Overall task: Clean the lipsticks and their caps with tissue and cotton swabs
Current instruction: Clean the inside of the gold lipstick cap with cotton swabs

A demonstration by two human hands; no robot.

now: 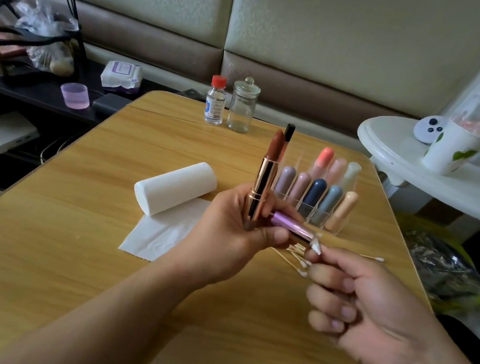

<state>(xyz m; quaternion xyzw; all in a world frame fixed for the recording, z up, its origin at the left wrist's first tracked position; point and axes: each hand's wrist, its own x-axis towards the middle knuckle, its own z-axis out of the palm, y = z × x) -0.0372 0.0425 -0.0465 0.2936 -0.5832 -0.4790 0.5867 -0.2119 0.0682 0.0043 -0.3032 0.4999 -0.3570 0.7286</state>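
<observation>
Head view: lipstick upright, cap sideways.

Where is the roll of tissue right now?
The tissue roll lies on its side on the wooden table, left of the left hand, with its loose end trailing toward the person.

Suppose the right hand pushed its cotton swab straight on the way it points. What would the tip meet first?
Probably the open end of the purple cap held sideways in the left hand; the swab in the right hand already sits at its mouth, though depth is unclear.
</observation>
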